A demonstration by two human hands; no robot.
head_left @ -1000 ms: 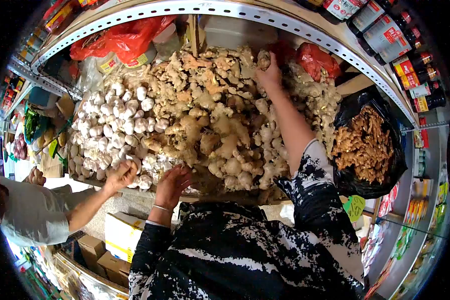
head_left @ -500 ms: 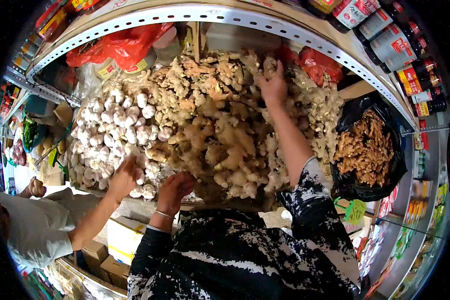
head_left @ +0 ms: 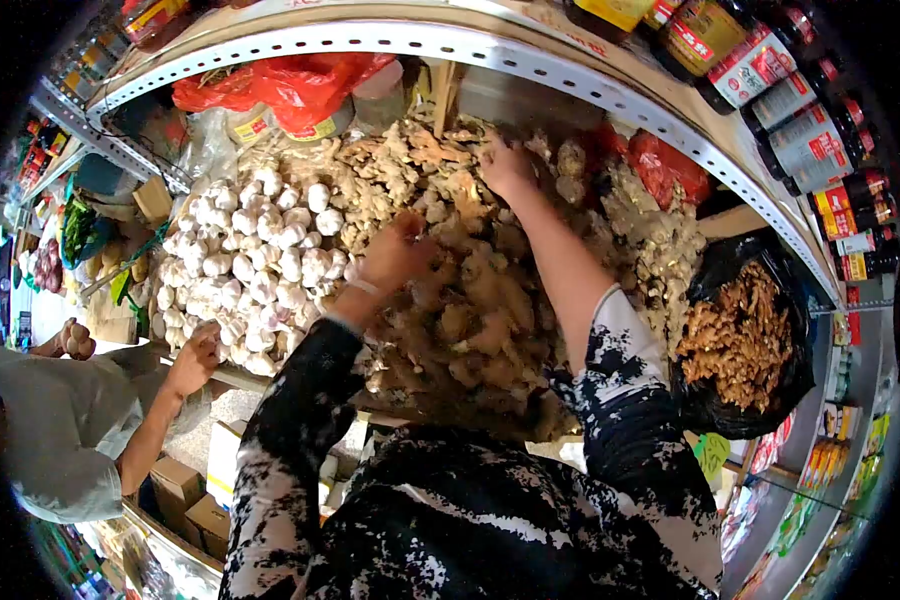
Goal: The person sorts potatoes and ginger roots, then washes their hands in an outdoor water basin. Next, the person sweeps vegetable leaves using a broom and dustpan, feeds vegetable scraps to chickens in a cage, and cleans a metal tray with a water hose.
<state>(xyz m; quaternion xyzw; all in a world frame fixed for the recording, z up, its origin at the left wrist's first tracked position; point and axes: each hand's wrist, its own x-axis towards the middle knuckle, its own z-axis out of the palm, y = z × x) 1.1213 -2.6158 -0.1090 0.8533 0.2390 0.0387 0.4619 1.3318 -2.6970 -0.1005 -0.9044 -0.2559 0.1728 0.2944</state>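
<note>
My right hand [head_left: 507,168] reaches to the back of the ginger pile [head_left: 470,275], its fingers down among the pieces; what they hold, if anything, is hidden. Over the ginger's left part, beside the garlic, hovers my left hand [head_left: 395,258], smeared by motion. White garlic bulbs [head_left: 260,255] fill the left side of the display. A round brownish root [head_left: 570,160] lies right of my right hand. Paler, smaller ginger [head_left: 650,250] is heaped farther right.
Another person's hand [head_left: 195,358] touches the garlic's front left edge; their other hand [head_left: 74,340] holds several bulbs. A black bag [head_left: 810,370] of brown roots stands right. A perforated metal shelf edge [head_left: 370,38] crosses above, with red bags [head_left: 310,88] beneath.
My right hand has moved left across the back of the ginger. My left hand has risen from the front edge to over the pile. The other person's hand has shifted left.
</note>
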